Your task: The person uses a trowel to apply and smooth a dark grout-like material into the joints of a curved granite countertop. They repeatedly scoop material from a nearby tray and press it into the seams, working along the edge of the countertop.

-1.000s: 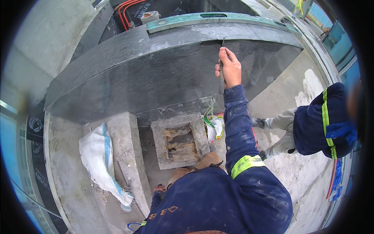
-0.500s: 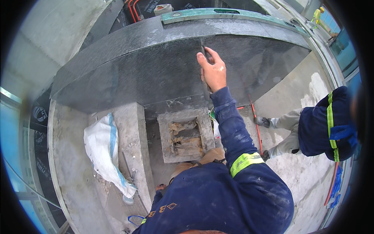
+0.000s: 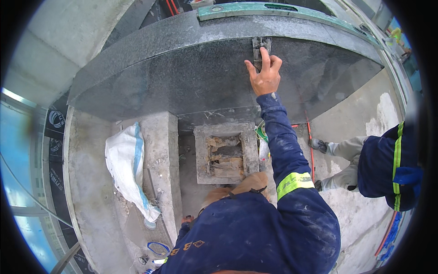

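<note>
My right hand [image 3: 265, 78] reaches up to the top of a dark stone panel [image 3: 191, 77]. It is closed on a narrow dark flat tool that looks like a trowel [image 3: 261, 44], held flat against the panel just under its top edge. The index finger presses on the tool, and the thumb sticks out to the left. My palm hides the tool's lower part. Low beside my body, my left hand [image 3: 187, 219] shows only a few fingertips; the sleeve and trousers cover the rest. A long green spirit level [image 3: 246, 9] lies along the panel's top ledge.
Below the panel stands a square concrete box [image 3: 202, 157] with broken board inside. A white woven sack [image 3: 123, 160] lies on the left concrete ledge [image 3: 162, 150]. At right, a co-worker's dark jacket [image 3: 378, 164] and legs are near a red pipe [image 3: 311, 150]. Blue glasses [image 3: 158, 248] lie lower left.
My right hand has moved slightly up and right across the panel. The tool has turned from edge-on to showing its flat side. The view has shifted a little.
</note>
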A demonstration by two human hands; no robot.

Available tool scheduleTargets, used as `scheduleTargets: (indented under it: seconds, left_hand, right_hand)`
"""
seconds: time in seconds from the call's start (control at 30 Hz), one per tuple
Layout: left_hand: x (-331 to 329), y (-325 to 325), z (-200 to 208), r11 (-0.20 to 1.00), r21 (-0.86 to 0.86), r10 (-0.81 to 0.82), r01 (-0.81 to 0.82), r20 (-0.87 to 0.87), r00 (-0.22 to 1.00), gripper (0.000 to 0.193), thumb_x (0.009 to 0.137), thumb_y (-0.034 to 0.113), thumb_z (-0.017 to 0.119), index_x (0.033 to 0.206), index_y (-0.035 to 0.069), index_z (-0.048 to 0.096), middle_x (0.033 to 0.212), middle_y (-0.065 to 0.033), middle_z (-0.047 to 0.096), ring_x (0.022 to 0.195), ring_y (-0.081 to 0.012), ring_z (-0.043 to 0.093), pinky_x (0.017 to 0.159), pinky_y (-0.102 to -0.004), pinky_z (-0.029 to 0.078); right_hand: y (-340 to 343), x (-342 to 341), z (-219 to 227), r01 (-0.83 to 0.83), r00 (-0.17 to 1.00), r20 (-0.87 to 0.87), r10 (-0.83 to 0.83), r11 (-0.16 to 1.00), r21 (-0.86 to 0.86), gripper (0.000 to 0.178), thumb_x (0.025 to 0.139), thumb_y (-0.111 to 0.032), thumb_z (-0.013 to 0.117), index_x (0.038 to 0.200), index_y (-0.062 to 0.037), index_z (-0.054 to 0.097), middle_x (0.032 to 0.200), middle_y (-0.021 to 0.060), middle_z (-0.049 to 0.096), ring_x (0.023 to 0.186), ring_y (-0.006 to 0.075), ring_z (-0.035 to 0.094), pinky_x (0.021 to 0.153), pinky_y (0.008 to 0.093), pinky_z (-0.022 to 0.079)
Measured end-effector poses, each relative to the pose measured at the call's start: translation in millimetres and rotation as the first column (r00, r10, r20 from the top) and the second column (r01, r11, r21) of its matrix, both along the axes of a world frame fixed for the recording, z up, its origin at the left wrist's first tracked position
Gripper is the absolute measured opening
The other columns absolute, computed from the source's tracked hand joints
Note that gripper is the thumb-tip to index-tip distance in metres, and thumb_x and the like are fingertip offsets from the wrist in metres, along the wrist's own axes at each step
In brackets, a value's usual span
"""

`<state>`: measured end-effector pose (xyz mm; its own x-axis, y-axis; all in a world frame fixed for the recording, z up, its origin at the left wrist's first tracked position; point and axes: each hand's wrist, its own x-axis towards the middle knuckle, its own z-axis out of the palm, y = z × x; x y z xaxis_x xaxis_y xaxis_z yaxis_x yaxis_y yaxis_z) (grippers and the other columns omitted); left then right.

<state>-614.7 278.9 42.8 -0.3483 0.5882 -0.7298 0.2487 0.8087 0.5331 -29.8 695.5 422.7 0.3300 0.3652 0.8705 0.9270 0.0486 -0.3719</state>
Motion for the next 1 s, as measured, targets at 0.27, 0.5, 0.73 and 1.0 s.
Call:
scheduleTargets:
  seconds: [0.27,0.5,0.73,1.0]
  left_hand:
    - [-2,-12,-24,1.000,0.000,0.028,-0.028,0.157,0.987,0.031,0.075,0.019,0.076,0.091,-0.001,0.060,0.080,-0.0065,0.063,0.069,-0.0182,0.059,0.061,-0.0353,0.048]
    - [0,3,-10,0.994,0.013,0.108,-0.113,0.195,0.975,0.034,0.074,0.020,0.077,0.095,-0.001,0.061,0.083,-0.0077,0.064,0.073,-0.0185,0.059,0.066,-0.0343,0.048]
    - [-6,0,2,0.988,0.002,0.148,-0.152,0.211,0.966,0.035,0.074,0.018,0.077,0.099,-0.001,0.061,0.089,-0.0083,0.065,0.077,-0.0198,0.061,0.069,-0.0340,0.049]
    - [-19,0,-2,0.998,-0.039,-0.059,0.056,-0.085,0.995,0.042,0.071,0.025,0.077,0.100,-0.002,0.063,0.087,-0.0093,0.067,0.077,-0.0211,0.063,0.071,-0.0347,0.051]
  right_hand:
    - [-2,-10,0,-0.016,0.997,-0.081,0.017,1.000,0.016,0.061,0.077,-0.035,0.077,0.129,-0.0161,0.050,0.103,0.0134,0.043,0.076,0.0262,0.056,0.055,0.0378,0.055]
    - [3,-15,1,-0.041,0.995,-0.087,0.045,0.998,0.047,0.061,0.076,-0.032,0.079,0.128,-0.0154,0.051,0.103,0.0134,0.042,0.077,0.0265,0.055,0.058,0.0383,0.055]
    - [1,-15,-4,-0.068,0.985,-0.155,0.075,0.996,0.052,0.060,0.077,-0.030,0.079,0.127,-0.0125,0.053,0.104,0.0140,0.044,0.083,0.0277,0.055,0.066,0.0398,0.051]
    - [-28,-13,0,-0.031,0.957,-0.287,0.045,0.998,0.051,0.053,0.078,-0.027,0.078,0.123,-0.0072,0.058,0.101,0.0146,0.049,0.090,0.0272,0.055,0.074,0.0401,0.049]
